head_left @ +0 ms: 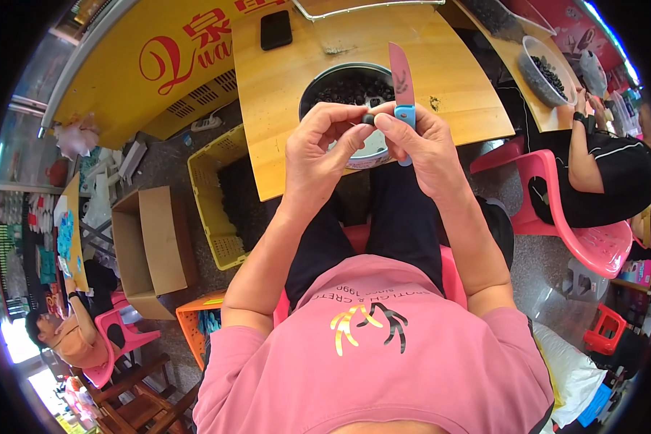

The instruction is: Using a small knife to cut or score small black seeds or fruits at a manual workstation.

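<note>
Over the near edge of the wooden table, my left hand (318, 141) pinches a small dark round piece (368, 118) between thumb and fingertips. My right hand (427, 148) is closed around the blue handle of a knife (401, 76); its pinkish blade points up and away from me. The right thumb tip meets the dark piece too. Just beyond and partly beneath both hands stands a round metal bowl (306, 98), holding many dark round pieces (349, 88). My fingers hide part of it.
A black phone (275, 30) lies at the table's far left. On the floor to the left are a yellow crate (213, 210) and an open cardboard box (168, 239). At right, a seated person (593, 166) works beside a clear tub (532, 76) of dark pieces.
</note>
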Demonstrator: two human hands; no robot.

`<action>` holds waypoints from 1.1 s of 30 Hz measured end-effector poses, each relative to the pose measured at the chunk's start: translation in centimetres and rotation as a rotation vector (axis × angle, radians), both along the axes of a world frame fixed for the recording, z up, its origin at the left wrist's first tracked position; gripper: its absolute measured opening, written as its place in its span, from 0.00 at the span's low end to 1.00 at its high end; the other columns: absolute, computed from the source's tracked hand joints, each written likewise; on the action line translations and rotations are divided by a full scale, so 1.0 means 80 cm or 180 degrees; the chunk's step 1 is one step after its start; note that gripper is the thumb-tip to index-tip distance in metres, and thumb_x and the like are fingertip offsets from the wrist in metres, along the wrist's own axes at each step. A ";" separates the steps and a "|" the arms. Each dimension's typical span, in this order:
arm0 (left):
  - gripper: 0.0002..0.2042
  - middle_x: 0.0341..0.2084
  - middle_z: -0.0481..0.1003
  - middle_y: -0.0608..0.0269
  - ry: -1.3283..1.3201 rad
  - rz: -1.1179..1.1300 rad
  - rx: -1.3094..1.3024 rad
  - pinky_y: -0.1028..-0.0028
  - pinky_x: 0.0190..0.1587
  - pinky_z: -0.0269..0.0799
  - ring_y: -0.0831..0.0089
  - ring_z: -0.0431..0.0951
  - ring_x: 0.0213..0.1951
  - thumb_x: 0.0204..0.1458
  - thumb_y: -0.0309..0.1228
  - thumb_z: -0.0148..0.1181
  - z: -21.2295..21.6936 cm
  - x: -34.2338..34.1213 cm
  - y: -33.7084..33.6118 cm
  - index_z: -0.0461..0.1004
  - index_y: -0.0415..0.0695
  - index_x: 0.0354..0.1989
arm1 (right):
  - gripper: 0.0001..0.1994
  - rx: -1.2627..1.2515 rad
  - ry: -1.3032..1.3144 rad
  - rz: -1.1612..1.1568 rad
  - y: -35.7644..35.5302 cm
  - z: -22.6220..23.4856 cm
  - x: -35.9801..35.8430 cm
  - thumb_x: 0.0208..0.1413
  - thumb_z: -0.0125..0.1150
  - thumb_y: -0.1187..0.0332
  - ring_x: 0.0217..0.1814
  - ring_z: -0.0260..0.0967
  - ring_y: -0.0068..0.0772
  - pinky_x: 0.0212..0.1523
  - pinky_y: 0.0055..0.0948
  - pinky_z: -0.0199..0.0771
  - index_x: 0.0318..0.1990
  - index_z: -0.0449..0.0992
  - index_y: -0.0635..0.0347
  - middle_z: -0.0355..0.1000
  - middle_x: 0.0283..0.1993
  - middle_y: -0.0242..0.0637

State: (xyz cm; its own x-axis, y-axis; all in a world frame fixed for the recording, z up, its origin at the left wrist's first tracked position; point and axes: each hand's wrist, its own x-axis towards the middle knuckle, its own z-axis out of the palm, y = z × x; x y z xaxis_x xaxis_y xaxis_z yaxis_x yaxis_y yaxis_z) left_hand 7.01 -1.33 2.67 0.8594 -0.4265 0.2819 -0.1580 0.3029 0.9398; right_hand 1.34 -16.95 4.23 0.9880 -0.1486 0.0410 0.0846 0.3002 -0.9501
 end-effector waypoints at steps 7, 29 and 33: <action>0.08 0.32 0.76 0.59 -0.1424 0.0935 0.0772 0.78 0.34 0.74 0.76 0.77 0.30 0.47 0.17 0.65 -0.007 -0.002 0.001 0.79 0.36 0.37 | 0.08 -0.0813 -0.0459 -0.0398 0.016 -0.007 0.008 0.57 0.64 0.67 0.26 0.59 0.09 0.26 0.13 0.59 0.40 0.78 0.61 0.69 0.28 0.22; 0.09 0.36 0.72 0.64 -0.1577 0.0623 0.0595 0.78 0.39 0.72 0.77 0.75 0.35 0.48 0.16 0.64 -0.008 0.004 0.018 0.75 0.38 0.38 | 0.11 -0.0457 -0.0190 0.0087 0.021 0.016 0.009 0.57 0.64 0.66 0.21 0.57 0.10 0.22 0.14 0.54 0.44 0.76 0.61 0.66 0.24 0.21; 0.11 0.37 0.71 0.63 -0.1521 0.0527 0.0388 0.77 0.41 0.72 0.77 0.75 0.37 0.46 0.15 0.65 -0.011 0.007 0.018 0.76 0.39 0.39 | 0.10 -0.0040 -0.0070 0.0305 0.020 0.014 0.010 0.57 0.63 0.66 0.21 0.57 0.11 0.22 0.15 0.54 0.43 0.76 0.60 0.66 0.24 0.21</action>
State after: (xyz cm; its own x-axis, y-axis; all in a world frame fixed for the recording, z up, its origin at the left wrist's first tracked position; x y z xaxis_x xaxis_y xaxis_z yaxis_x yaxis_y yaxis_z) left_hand 7.59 0.13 1.79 0.7057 -0.3497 0.6162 -0.6146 0.1304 0.7780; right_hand 2.16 -15.36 5.37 0.9965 -0.0529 0.0643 0.0771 0.2960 -0.9521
